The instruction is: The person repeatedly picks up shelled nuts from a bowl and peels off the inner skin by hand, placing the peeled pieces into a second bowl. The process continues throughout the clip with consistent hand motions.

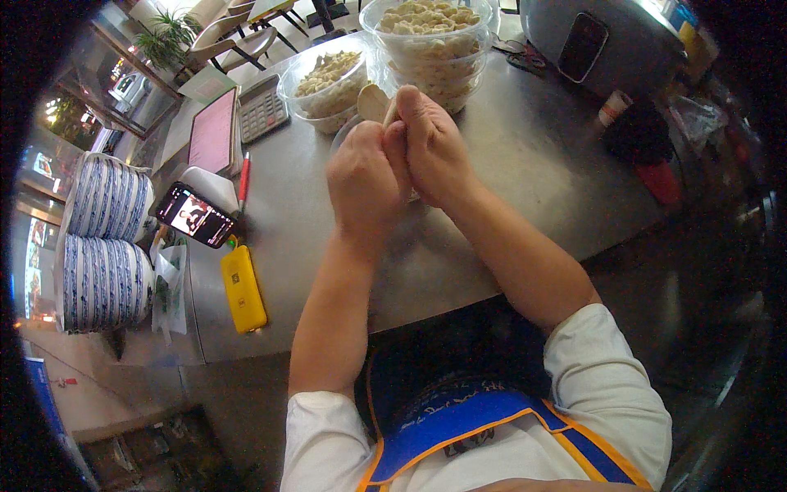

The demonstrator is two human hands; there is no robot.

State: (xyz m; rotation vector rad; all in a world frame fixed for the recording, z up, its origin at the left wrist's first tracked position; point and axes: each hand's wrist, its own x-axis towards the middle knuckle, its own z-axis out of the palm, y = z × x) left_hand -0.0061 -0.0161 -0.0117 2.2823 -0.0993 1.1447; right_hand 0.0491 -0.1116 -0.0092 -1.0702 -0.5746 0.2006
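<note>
My left hand (367, 175) and my right hand (438, 144) are pressed together above the metal counter. Between their fingertips they grip pale flatbread (373, 103), with a rounded flat part sticking up past the left fingers. Below and behind my left hand shows the curved rim of a clear bowl (342, 133), mostly hidden by the hands. Just beyond stands a clear plastic tub (326, 83) filled with small pale torn pieces. To its right rises a stack of similar filled clear tubs (430, 55).
Left on the metal counter (283, 270) lie a calculator (263, 111), a pink notepad (213, 136), a red pen (245, 178), a lit phone (195, 214) and a yellow power bank (243, 289). Blue-and-white bowls (107, 283) are stacked at the left edge. A large grey appliance (547, 43) stands back right.
</note>
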